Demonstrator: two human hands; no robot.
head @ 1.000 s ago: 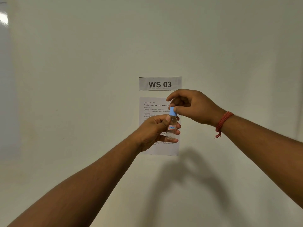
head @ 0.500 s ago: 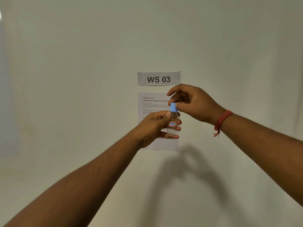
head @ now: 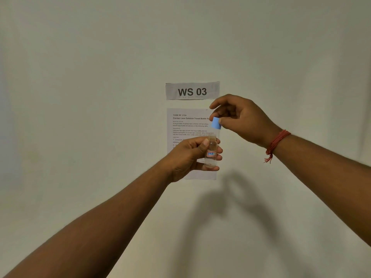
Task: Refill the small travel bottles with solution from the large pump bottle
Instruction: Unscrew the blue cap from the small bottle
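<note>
A small clear travel bottle [head: 212,151] with a red-edged label stands upright in my left hand [head: 188,157], held out in front of a wall. Its neck is uncovered. My right hand [head: 241,119] pinches the light blue cap [head: 216,123] between thumb and fingers, a short way above the bottle's neck and tilted. The large pump bottle is not in view.
A pale wall [head: 100,97] fills the view. A "WS 03" sign [head: 192,91] and a printed task sheet [head: 188,125] are stuck to it behind my hands. A red thread band [head: 276,142] circles my right wrist.
The blue cap sat on the bottle before; now my right hand has lifted it clear of the neck. The left hand has kept the bottle steady.
</note>
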